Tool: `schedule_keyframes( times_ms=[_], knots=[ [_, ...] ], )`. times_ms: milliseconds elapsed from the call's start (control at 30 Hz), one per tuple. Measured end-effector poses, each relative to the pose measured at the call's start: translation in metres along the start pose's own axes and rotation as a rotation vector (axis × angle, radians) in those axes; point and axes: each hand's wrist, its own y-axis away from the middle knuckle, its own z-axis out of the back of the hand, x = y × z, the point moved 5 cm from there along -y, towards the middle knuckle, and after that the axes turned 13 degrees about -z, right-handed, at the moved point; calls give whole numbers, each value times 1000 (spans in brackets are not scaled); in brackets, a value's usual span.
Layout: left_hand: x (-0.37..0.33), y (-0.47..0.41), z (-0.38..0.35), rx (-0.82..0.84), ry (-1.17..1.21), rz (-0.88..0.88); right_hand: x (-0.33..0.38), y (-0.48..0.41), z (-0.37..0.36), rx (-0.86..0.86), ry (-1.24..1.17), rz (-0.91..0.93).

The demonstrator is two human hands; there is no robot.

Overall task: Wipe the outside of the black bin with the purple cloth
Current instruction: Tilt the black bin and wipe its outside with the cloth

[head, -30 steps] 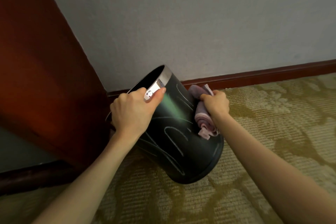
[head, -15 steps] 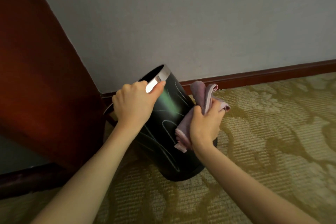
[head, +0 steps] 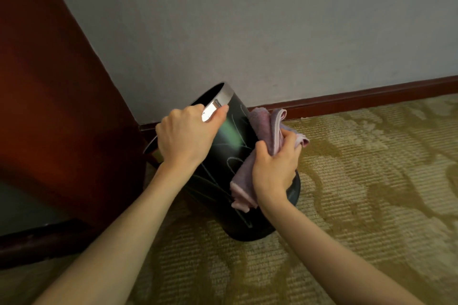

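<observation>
Carpet (head: 371, 181), wall corner: wood furniture (head: 49, 106) crowds tilted bin (head: 223, 156) on left.

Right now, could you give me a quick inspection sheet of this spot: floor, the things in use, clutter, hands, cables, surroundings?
Surface: patterned carpet, olive and beige.
Job's things: black bin with silver rim, tilted, base on the carpet; purple cloth pressed on its outer side.
Clutter: nothing seen.
Hands: left hand grips the bin's rim; right hand clutches the cloth against the bin.
Cables: nothing seen.
Surroundings: grey wall, dark red skirting board, reddish wooden furniture left of the bin.
</observation>
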Motion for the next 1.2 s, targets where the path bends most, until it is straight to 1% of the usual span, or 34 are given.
schedule_keyframes(
  times_ms=[100, 233, 500, 633, 767, 900, 967, 1067, 1200],
  knots=[
    [2, 3, 1, 13, 17, -1, 5, -13, -3, 17, 11, -32],
    [1, 8, 6, -5, 23, -15, 12, -39, -10, 105, 62, -69],
    [-7, 21, 11, -37, 46, -123, 12, -82, -23, 263, 153, -191],
    [-7, 20, 12, -41, 37, -131, 9, -80, -20, 257, 120, -219],
    [-4, 15, 13, -42, 28, -102, 8, -56, -11, 128, 73, -178],
    [3, 8, 3, -20, 1, 3, 14, -10, -5, 20, -18, -89],
    [5, 3, -3, 12, -22, 17, 16, 16, -6, 23, -57, -24],
    [10, -1, -4, 25, -9, 10, 19, 44, -13, 72, -75, 72],
    [17, 2, -1, 28, 47, 52, 25, 39, -20, 88, 6, 82]
  ],
)
